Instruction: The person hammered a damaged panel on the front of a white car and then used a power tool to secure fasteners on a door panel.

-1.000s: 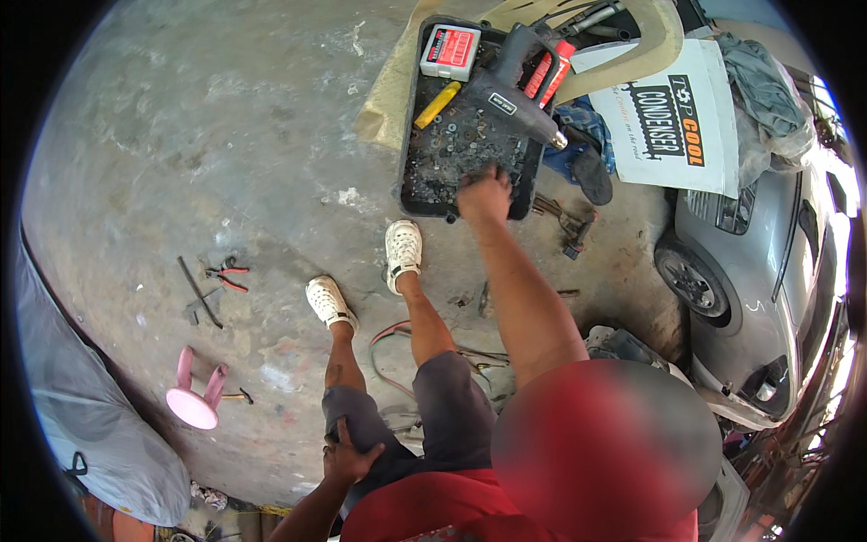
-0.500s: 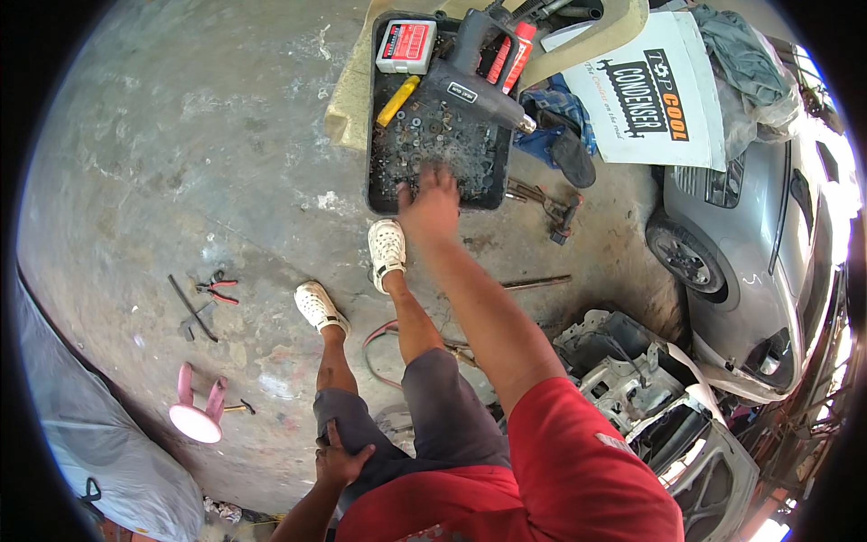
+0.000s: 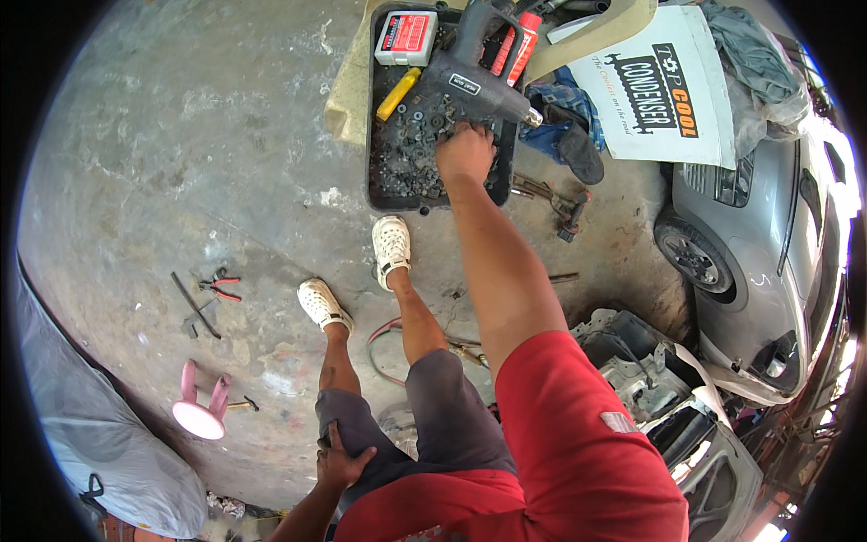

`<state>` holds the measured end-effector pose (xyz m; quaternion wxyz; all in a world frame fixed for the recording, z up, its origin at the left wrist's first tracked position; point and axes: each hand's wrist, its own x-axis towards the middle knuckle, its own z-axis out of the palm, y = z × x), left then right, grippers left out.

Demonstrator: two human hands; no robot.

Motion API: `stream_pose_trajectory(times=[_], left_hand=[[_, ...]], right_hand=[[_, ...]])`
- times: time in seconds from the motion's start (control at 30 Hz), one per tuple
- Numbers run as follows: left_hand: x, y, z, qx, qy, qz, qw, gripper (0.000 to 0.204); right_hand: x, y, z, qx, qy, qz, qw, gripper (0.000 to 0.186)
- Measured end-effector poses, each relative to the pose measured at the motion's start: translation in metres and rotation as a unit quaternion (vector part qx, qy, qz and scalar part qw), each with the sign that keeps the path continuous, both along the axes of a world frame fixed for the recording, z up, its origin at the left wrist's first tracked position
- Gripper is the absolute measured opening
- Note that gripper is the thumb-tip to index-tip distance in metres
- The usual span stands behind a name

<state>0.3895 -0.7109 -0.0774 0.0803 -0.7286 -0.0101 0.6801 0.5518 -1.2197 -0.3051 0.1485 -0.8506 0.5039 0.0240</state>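
My right hand point(image 3: 465, 151) reaches down into a black plastic tray point(image 3: 378, 135) on the concrete floor. Its fingers are curled into a pile of small dark nuts and bolts point(image 3: 411, 158); whether they grip anything is hidden. Just above the hand, a black power tool point(image 3: 474, 77) lies across the tray. A red and white box point(image 3: 406, 36), a yellow-handled tool point(image 3: 397, 93) and red-handled tools point(image 3: 515, 43) also lie in the tray. My left hand point(image 3: 341, 462) rests flat on my left thigh with the fingers spread. I stand in white shoes point(image 3: 392, 248) just below the tray.
A white printed sheet point(image 3: 664, 86) and a blue cloth point(image 3: 555, 99) lie right of the tray. A silver car point(image 3: 768, 235) stands at the right, with loose car parts point(image 3: 650, 379) below it. Red pliers point(image 3: 221, 285), a pink object point(image 3: 199, 411) and a grey cover point(image 3: 99, 461) are at the left.
My right hand has moved from the tray's near edge further in and to the right, up to the power tool. The left hand has stayed on the thigh.
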Motion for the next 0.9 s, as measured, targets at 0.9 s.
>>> stream_pose_trajectory(times=[0.9], left_hand=[[0.008, -0.007, 0.003, 0.016, 0.012, 0.005, 1.0, 0.124]], right_hand=[[-0.071, -0.026, 0.026, 0.498, -0.295, -0.214, 0.787, 0.016]])
